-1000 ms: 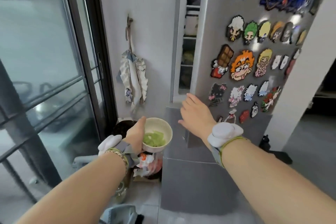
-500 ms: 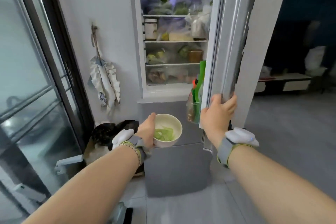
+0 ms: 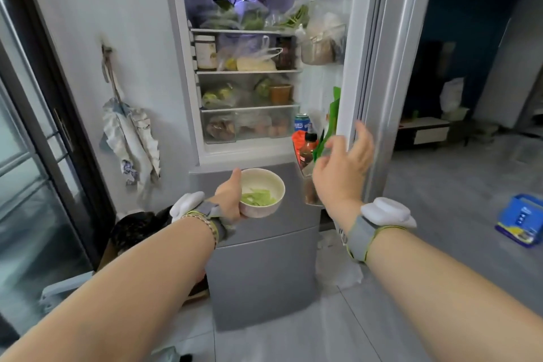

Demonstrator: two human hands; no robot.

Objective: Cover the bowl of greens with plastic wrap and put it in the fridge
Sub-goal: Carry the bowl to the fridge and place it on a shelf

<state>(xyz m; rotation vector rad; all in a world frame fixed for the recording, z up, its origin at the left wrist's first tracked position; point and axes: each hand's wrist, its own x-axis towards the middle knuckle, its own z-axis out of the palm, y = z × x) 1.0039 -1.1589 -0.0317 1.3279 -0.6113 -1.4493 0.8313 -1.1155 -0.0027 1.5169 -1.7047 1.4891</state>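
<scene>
My left hand [image 3: 230, 195] holds a white bowl of greens [image 3: 262, 191] by its rim, thumb on the near-left edge, in front of the grey fridge [image 3: 264, 267] at the level of its closed lower compartment. Whether plastic wrap covers the bowl cannot be told. The upper fridge door [image 3: 371, 67] stands swung open to the right. My right hand [image 3: 342, 167] hovers with fingers spread just beside the door's inner edge, holding nothing. The lit shelves [image 3: 249, 71] inside are packed with bags, jars and containers.
The door rack [image 3: 307, 161] holds a sauce bottle, a blue can and a green packet. A cloth [image 3: 129, 138] hangs on the wall to the left, beside a dark-framed glass sliding door [image 3: 35, 126]. A dark bag [image 3: 138, 228] lies on the floor; a blue box [image 3: 520, 219] lies at right.
The fridge door swung from nearly closed to wide open. My right hand let go of its edge and spread its fingers. The bowl stayed in my left hand before the fridge.
</scene>
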